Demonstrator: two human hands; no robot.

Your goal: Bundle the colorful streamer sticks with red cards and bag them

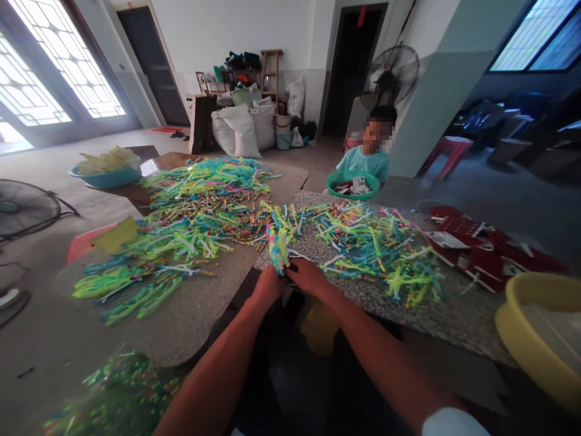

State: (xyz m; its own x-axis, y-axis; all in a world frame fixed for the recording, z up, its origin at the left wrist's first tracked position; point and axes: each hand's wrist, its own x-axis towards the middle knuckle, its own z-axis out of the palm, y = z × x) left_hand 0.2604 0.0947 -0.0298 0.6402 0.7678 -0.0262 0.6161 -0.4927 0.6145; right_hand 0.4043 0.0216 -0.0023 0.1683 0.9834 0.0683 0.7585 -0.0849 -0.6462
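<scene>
My left hand [269, 284] and my right hand [308, 275] meet at the near edge of the speckled stone table [436, 315]. Both are closed around the bottom of one upright bundle of green, blue and pink plastic strips [278, 242]. Loose strips of the same kind lie in a heap [376, 248] just right of my hands. A larger heap [200, 212] covers the table [190, 315] on the left, with sorted bunches [131, 290] near its front edge.
A person in a teal shirt [370, 160] sits behind a green basin [353, 184] across the table. Red packets [481, 248] and a yellow basin [540, 330] lie at right. A blue basin [106, 175] and a fan [25, 209] are left. More strips [118, 399] fill the near left.
</scene>
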